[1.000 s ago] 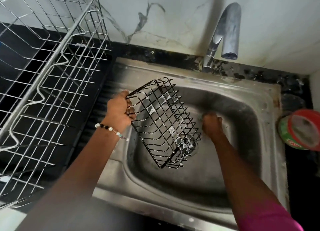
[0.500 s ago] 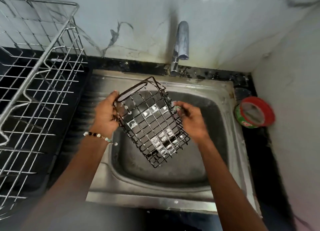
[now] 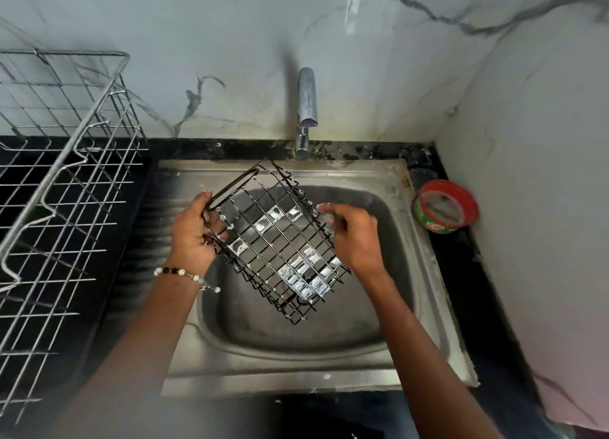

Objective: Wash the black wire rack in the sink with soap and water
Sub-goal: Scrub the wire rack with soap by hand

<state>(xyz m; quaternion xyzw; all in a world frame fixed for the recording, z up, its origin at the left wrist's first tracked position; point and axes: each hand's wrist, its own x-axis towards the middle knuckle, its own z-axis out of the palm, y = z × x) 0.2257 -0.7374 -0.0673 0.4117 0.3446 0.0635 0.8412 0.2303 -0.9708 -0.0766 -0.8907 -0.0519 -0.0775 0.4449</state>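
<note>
Two hands hold the work over the basin. The left hand (image 3: pixel 191 237), a beaded bracelet (image 3: pixel 184 274) on its wrist, grips the black wire rack (image 3: pixel 273 241) with fingers curled round the wires at its upper left edge, just below the flat looped handle. The right hand (image 3: pixel 354 237) is at the rack's right side, fingers bent and pinching something small and pale against the wires; what it is I cannot tell through the blur. The rack hangs tilted above the steel sink (image 3: pixel 425 274), its long side running from upper left to lower right, with soap film filling several squares of the grid. Behind it, the tap (image 3: pixel 307 109) rises from the back edge, its spout pointing toward the basin. A round red-rimmed green tub (image 3: pixel 445 208) lies tipped on the dark table at the sink's right corner. To the left stands a large silver wire dish rack (image 3: pixel 66 181).
</note>
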